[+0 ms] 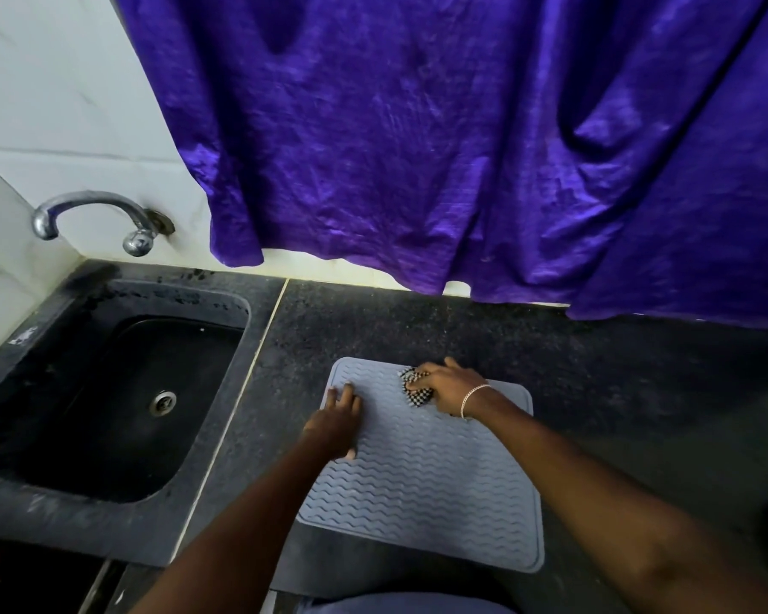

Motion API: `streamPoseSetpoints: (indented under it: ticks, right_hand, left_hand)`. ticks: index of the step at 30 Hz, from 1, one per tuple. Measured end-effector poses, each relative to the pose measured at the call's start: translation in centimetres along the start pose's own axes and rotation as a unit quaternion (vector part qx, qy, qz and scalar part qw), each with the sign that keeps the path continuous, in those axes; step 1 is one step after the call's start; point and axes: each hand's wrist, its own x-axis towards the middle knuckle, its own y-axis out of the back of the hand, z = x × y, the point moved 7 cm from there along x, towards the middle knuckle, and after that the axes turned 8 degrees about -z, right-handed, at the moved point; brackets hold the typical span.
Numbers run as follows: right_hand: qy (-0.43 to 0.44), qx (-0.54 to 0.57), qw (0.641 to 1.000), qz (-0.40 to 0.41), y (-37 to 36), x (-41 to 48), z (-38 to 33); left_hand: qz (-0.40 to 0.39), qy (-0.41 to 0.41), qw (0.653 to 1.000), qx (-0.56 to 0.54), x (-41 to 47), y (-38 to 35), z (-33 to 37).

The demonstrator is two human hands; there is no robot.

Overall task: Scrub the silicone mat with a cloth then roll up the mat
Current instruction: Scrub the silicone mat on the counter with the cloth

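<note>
One grey silicone mat [422, 471] is lying flat on the bench [617, 392] just right of the sink [120, 392]; it is looking thin, floppy and grippy, so rolling should be starting from a short edge. The left hand [335, 421] is pressing spread and flat on the mat's left side, while the right hand [446, 387] is clenching the one checked cloth [417, 392] at its far end.
</note>
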Motion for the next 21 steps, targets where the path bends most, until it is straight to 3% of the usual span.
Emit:
streamPoseSetpoints:
  ticks: [4,10,21]
  right_hand:
    - [-0.005,-0.039,0.999,0.006,1.4,0.0,0.4]
    - [0.002,0.02,0.999,0.025,-0.5,-0.2,-0.7]
    - [-0.021,-0.007,1.0,0.014,0.6,-2.3,2.9]
  left_hand:
    - [-0.001,-0.001,1.0,0.012,0.1,0.0,0.2]
    - [0.004,-0.003,1.0,-0.005,-0.1,0.0,0.3]
    - [-0.001,0.002,1.0,-0.025,-0.3,0.1,0.4]
